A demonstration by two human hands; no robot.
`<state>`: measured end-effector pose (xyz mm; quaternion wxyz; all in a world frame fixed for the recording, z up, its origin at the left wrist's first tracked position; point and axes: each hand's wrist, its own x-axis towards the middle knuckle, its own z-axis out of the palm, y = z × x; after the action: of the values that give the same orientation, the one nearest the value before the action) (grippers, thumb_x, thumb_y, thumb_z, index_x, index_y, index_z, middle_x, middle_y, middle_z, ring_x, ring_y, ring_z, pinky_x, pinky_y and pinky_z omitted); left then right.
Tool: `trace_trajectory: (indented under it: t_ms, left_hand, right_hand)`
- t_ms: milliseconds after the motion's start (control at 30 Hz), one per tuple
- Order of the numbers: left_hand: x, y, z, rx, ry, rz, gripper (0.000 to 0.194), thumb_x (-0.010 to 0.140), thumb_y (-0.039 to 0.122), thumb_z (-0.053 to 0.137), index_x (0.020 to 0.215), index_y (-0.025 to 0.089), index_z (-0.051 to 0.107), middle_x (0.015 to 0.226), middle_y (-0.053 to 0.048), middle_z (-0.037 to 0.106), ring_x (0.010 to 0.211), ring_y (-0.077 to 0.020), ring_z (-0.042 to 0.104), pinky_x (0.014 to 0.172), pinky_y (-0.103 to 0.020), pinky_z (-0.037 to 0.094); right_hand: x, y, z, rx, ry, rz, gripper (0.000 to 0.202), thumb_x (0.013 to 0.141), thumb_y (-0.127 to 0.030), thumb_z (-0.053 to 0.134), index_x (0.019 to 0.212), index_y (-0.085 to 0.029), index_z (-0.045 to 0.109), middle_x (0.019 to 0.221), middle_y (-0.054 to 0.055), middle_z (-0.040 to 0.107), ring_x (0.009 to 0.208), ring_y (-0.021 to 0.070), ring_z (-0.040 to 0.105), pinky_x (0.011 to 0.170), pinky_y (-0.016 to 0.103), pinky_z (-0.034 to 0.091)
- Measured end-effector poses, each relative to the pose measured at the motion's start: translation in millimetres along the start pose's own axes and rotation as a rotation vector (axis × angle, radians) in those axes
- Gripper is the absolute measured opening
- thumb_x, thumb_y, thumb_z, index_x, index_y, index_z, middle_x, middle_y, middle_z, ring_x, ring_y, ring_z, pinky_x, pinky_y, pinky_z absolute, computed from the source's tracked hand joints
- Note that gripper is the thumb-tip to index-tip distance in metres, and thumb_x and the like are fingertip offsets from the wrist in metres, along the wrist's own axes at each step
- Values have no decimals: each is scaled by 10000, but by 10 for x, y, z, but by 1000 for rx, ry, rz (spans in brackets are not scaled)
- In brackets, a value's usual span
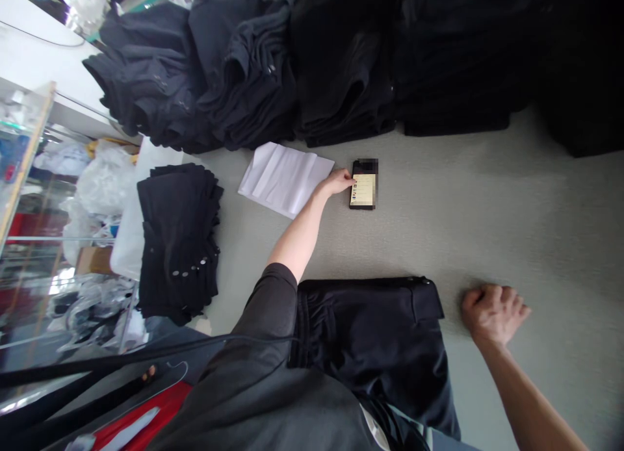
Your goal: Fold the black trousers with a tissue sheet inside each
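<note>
My left hand (340,180) reaches forward with curled fingers pressed at the left edge of a phone (362,190). The phone's screen is lit, with a pale yellow list on it. Just left of that hand lies a stack of creased white papers (287,178). My right hand (494,311) rests on the table in a loose fist, nothing visible in it. Between my body and the phone are folded black trousers (370,321) with an elastic-looking waistband, apart from both hands.
Tall stacks of folded black garments (244,67) line the table's far side. Another pile of black clothes (180,243) sits at the left end of the grey table (487,197). Further left, shelves hold clear plastic bags (104,178). Red cloth (141,418) shows at bottom left.
</note>
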<state>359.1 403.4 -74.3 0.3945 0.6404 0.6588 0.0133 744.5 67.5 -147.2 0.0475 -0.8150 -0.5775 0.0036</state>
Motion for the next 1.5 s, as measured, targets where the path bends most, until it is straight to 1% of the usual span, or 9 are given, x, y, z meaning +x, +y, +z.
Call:
trace_trajectory:
  t_ms: [167, 300, 467, 667, 800, 967, 1100, 1267, 1500]
  left_hand:
    - [13, -71, -25, -9, -52, 45, 155, 877, 320, 700, 917, 184, 640, 971, -72, 665, 947, -224, 598, 856, -365, 451]
    - [72, -181, -17, -1, -91, 99, 288, 756, 262, 802, 969, 179, 626, 1003, -58, 640, 960, -199, 582, 863, -336, 440]
    - [142, -273, 7, 41, -86, 136, 402, 699, 294, 839, 1015, 178, 619, 1079, -72, 629, 1025, -214, 566, 898, -342, 437]
    - [160, -298, 11, 38, -93, 149, 390, 705, 311, 821, 1019, 197, 620, 1071, -56, 645, 1018, -209, 568, 904, -347, 441]
    - [135, -275, 0, 30, -97, 142, 379, 706, 302, 819, 1012, 192, 624, 1078, -62, 651, 1029, -210, 572, 905, -344, 439]
    - [111, -242, -14, 32, -96, 134, 361, 715, 294, 822, 995, 190, 618, 1087, -67, 655, 1026, -207, 573, 893, -332, 442]
    - [109, -231, -14, 39, -97, 137, 365, 713, 294, 822, 995, 189, 617, 1087, -66, 656, 1021, -204, 575, 892, -329, 441]
    - [110, -233, -8, 40, -95, 131, 380, 707, 295, 823, 1005, 184, 613, 1095, -72, 653, 1025, -206, 576, 893, -330, 440]
    - [112, -239, -11, 39, -97, 128, 377, 706, 305, 819, 1008, 196, 621, 1102, -68, 650, 1042, -216, 575, 912, -346, 442]
  right_hand:
    - [3, -26, -44, -21, -15, -10, 177, 844, -297, 497, 806, -161, 603, 845, 144, 561, 853, 296, 495, 741, 407, 309]
    - [10, -10, -15, -55, 4, -25, 185, 851, -312, 487, 784, -169, 584, 833, 141, 563, 819, 275, 480, 719, 388, 262]
    - [22, 17, 55, -85, 17, 8, 208, 844, -342, 478, 733, -180, 546, 798, 132, 549, 787, 255, 462, 700, 375, 208]
    - [17, 26, 67, -18, 28, 22, 151, 810, -336, 501, 739, -204, 523, 771, 101, 503, 796, 267, 447, 717, 395, 229]
    - [21, 13, 47, -9, 32, 22, 173, 830, -349, 486, 723, -213, 484, 773, 103, 499, 805, 277, 464, 711, 399, 229]
    - [37, -17, 6, 48, 19, 54, 153, 789, -337, 513, 706, -211, 482, 752, 77, 459, 795, 264, 447, 720, 400, 231]
    - [34, -17, 1, 68, 31, 51, 166, 803, -336, 510, 701, -209, 477, 748, 87, 472, 790, 259, 440, 713, 401, 197]
    - [28, 6, 32, -7, 33, 12, 213, 854, -364, 451, 705, -212, 467, 775, 122, 519, 793, 274, 466, 699, 398, 184]
    - [23, 19, 48, 38, 43, 33, 163, 805, -353, 498, 719, -215, 493, 757, 101, 492, 781, 268, 440, 707, 402, 203]
